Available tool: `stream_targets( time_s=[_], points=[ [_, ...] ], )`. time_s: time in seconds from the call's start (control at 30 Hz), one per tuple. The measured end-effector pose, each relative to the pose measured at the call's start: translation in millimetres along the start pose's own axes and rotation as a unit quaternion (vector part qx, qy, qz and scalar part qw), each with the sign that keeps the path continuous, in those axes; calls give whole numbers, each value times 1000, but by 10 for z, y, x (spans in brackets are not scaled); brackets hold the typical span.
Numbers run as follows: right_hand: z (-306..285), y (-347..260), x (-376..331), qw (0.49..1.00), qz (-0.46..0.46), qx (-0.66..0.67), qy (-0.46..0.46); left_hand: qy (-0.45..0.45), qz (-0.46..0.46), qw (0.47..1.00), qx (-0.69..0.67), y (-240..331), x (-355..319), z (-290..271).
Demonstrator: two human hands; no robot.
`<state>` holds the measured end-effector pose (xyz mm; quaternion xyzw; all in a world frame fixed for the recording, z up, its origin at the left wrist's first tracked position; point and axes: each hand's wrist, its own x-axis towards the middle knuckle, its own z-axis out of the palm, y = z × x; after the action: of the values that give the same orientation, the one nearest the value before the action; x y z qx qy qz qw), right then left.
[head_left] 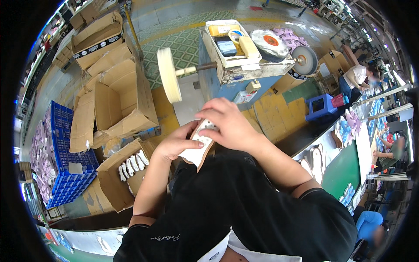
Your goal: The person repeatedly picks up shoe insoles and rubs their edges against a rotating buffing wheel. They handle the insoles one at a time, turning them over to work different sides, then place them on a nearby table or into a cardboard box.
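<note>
Both my hands hold a white shoe sole (194, 154) with small dark dots and a tan edge, tilted in front of my chest. My left hand (169, 143) grips its lower left side, thumb lying on the white face. Over its upper end curls my right hand (230, 123), thumb pressed against the dotted area. The fingers cover part of the sole. Just beyond my hands, a pale buffing wheel (167, 75) sits on a shaft from a blue machine cabinet (258, 92).
A tray (211, 33) with blocks and tape tops the cabinet; a grey wheel (305, 61) sits at its right. Cardboard boxes (117, 98), one holding white soles (131, 167), and a blue crate (65, 150) stand left. Right are a green worktable (342, 168), a blue stool (321, 107) and people.
</note>
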<state>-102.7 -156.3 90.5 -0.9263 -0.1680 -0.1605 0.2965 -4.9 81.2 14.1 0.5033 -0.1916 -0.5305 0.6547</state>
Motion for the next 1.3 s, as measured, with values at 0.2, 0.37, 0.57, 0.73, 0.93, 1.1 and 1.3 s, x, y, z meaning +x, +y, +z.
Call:
stream_targets(
  time_s=[0.2,0.37,0.57,0.73,0.93,1.1,1.3],
  points=[
    [-236,780,33,971,186,48,140,113,43,986,-116,-260,11,175],
    [-568,1982,501,947,206,-193,150,157,69,967,-186,-540,-1,271],
    [-622,2897,1357,910,254,-322,54,170,29,959,-224,-447,36,182],
    [-551,3213,1743,893,339,-297,-4,203,75,957,-193,-303,65,220],
    [-956,3449,1797,904,393,53,159,201,83,959,-182,-243,79,157],
    [-1209,3555,1612,877,421,191,133,183,87,964,-171,-261,147,173],
    [-1108,3401,1455,843,448,250,164,192,128,961,-150,-350,211,279]
  ],
)
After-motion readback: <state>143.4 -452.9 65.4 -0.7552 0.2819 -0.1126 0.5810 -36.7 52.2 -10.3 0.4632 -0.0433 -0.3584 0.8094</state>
